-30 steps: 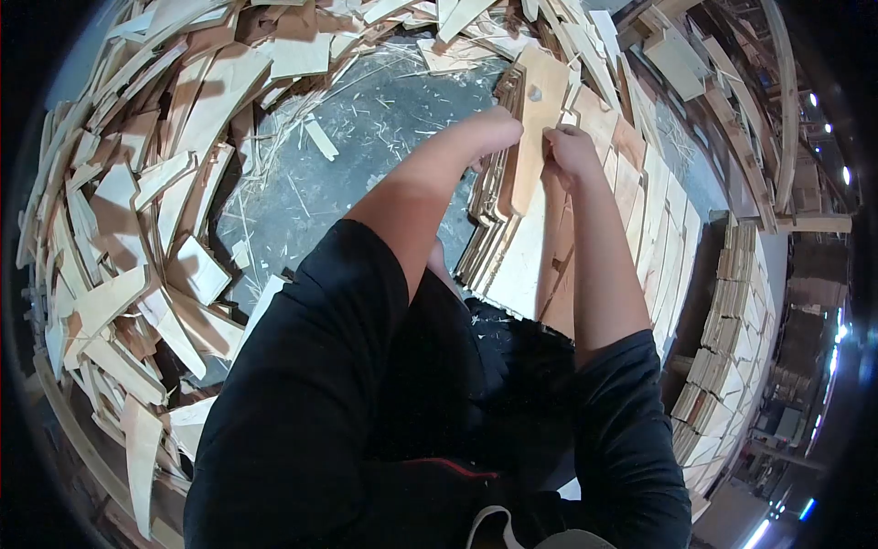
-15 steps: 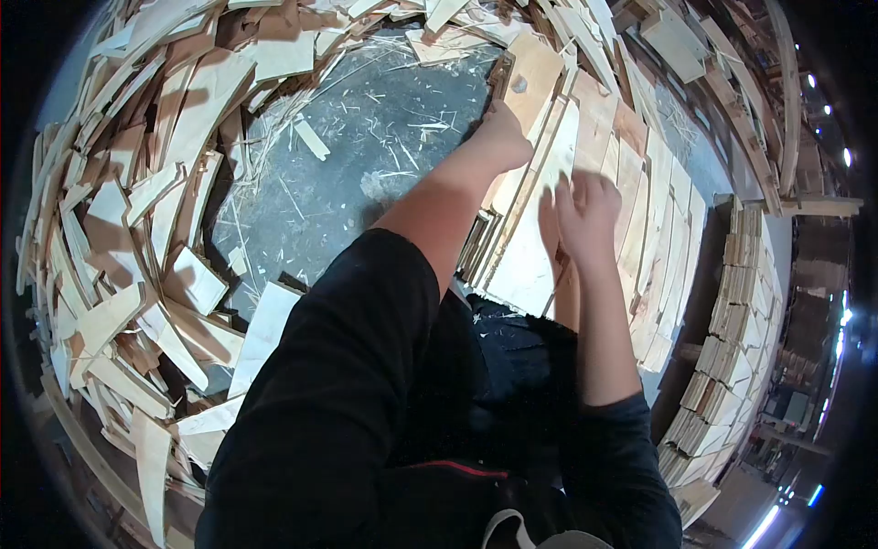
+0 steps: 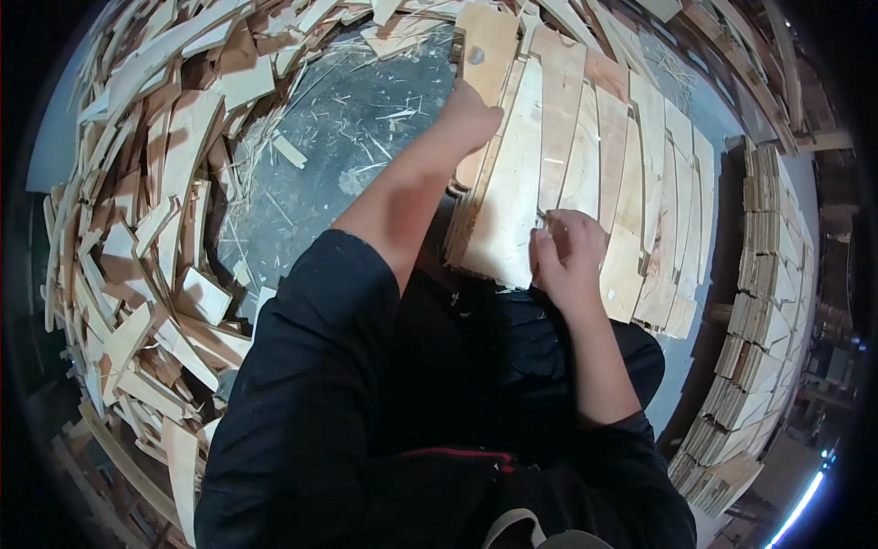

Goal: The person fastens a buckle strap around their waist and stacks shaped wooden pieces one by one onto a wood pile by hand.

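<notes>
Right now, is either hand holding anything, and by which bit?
The left hand is on the grey-spotted board, at its left edge, its grip hidden. Whether the right hand holds anything, I can't tell.

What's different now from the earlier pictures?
The right hand has moved from the spotted board's edge back toward the body, now by the pale board. The left hand stays at the spotted board; the scrap pile looks unchanged.

Loose wood pieces [image 3: 187,137] lie left, stacked boards [image 3: 508,201] right, floor [image 3: 329,119] between.
</notes>
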The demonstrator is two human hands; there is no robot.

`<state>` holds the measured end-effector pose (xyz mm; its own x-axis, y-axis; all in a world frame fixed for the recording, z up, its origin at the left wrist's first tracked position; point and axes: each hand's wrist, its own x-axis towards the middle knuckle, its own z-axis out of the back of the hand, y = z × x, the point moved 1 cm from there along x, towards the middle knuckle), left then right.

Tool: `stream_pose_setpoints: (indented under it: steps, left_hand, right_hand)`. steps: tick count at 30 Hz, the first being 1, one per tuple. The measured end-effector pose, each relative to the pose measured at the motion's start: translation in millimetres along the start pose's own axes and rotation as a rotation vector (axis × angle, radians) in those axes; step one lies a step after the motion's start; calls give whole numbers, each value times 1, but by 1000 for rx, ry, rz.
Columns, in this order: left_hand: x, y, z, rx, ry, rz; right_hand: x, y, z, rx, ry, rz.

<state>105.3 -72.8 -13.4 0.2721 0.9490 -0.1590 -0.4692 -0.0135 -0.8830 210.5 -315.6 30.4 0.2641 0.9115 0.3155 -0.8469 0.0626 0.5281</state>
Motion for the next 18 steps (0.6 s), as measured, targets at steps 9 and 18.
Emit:
stream_pose_setpoints:
  steps: [9,18]
  left_hand:
    - [-17,-24,38,28,175,147]
    - [-6,21,10,-467,400,338]
  right_hand:
    - [-5,-1,-9,12,5,-12]
    - [-7,2,-15,-92,-12,45]
